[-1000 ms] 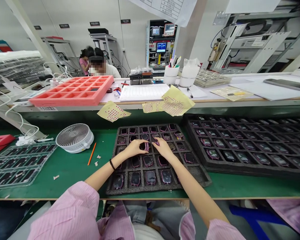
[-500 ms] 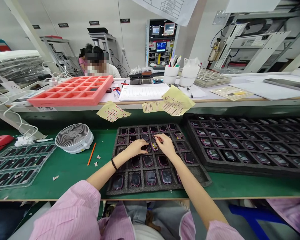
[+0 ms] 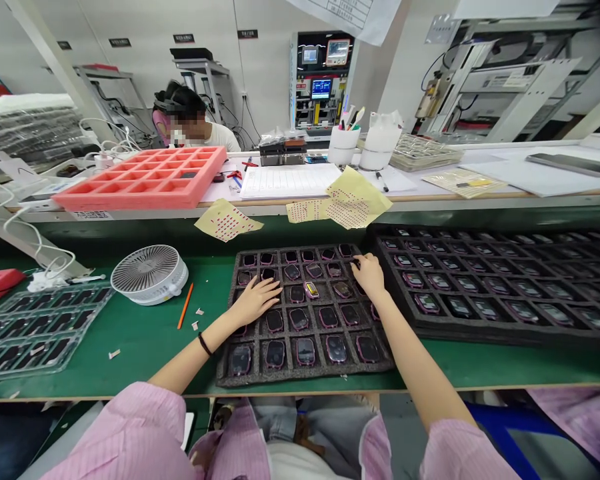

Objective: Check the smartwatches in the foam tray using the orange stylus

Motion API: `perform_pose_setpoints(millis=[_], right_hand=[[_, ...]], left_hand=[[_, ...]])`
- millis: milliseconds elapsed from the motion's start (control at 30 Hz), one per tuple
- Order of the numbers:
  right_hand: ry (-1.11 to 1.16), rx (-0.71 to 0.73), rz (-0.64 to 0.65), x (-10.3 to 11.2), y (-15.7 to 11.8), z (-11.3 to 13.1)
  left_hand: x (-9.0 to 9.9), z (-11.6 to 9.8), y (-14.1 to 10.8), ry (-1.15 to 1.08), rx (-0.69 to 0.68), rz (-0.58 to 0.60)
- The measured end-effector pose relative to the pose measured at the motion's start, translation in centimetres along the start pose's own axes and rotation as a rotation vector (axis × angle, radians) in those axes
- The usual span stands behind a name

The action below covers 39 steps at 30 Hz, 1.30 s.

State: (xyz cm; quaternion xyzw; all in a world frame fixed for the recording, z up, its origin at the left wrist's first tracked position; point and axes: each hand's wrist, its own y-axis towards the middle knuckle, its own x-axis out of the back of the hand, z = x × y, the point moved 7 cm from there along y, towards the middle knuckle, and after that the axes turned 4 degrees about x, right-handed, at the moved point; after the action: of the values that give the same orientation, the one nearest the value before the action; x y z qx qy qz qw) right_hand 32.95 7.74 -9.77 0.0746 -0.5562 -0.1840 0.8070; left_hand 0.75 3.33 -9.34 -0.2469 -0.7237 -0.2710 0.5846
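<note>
While both hands rest on the dark foam tray (image 3: pixel 305 377), the left hand (image 3: pixel 254 301) lies open and palm down, its fingers spread over the cells and holding nothing visible. The right hand (image 3: pixel 369 275) is partly curled at the tray's far right corner; whether it grips anything cannot be confirmed from this view. Pink-rimmed dark devices (image 3: pixel 299 319) fill the cells under and around both hands, and one unit with a bright face (image 3: pixel 311 290) lies between the hands. Right of the right hand, a black foam tray (image 3: pixel 480 335) holds further rows of devices. Left of the left hand lie an orange pencil (image 3: pixel 185 305), a white desk fan (image 3: pixel 150 275) and a clear plastic tray (image 3: pixel 30 333). Beyond the hands, yellow dotted sticker sheets (image 3: pixel 353 199) lie at the upper bench edge, near a salmon foam tray (image 3: pixel 140 179); farther off sits a co-worker (image 3: pixel 190 117).
</note>
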Motion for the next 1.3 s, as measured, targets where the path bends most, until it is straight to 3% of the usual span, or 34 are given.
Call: perform_pose_setpoints(millis=[133, 300, 467, 733, 1033, 1167, 1300], right_hand=[[0.014, -0.056, -0.038, -0.1, 0.7, -1.1], [0.136, -0.032, -0.050, -0.4, 1.3, -2.2], [0.330, -0.001, -0.026, -1.7, 2.1, -2.8], [0.546, -0.093, -0.062, -2.8, 2.3, -4.1], [0.403, -0.034, -0.101, -2.3, 1.3, -3.6], [0.313, 0.044, -0.131, -1.4, 0.5, -2.7], [0.238, 0.121, -0.125, -1.1, 0.3, -1.2]], left_hand=[[0.9, -3.1, 2.6, -0.045, -0.013, -0.046], [-0.4, -5.4, 6.7, -0.147, 0.088, -0.005], [-1.1, -5.1, 8.6, -0.235, 0.077, 0.024], [-1.6, -5.6, 9.3, -0.263, 0.049, 0.078], [-0.7, -5.4, 12.8, -0.143, 0.150, -0.039], [-1.4, -5.4, 14.0, -0.119, 0.077, -0.012], [-1.4, -4.5, 13.4, -0.131, -0.006, 0.001]])
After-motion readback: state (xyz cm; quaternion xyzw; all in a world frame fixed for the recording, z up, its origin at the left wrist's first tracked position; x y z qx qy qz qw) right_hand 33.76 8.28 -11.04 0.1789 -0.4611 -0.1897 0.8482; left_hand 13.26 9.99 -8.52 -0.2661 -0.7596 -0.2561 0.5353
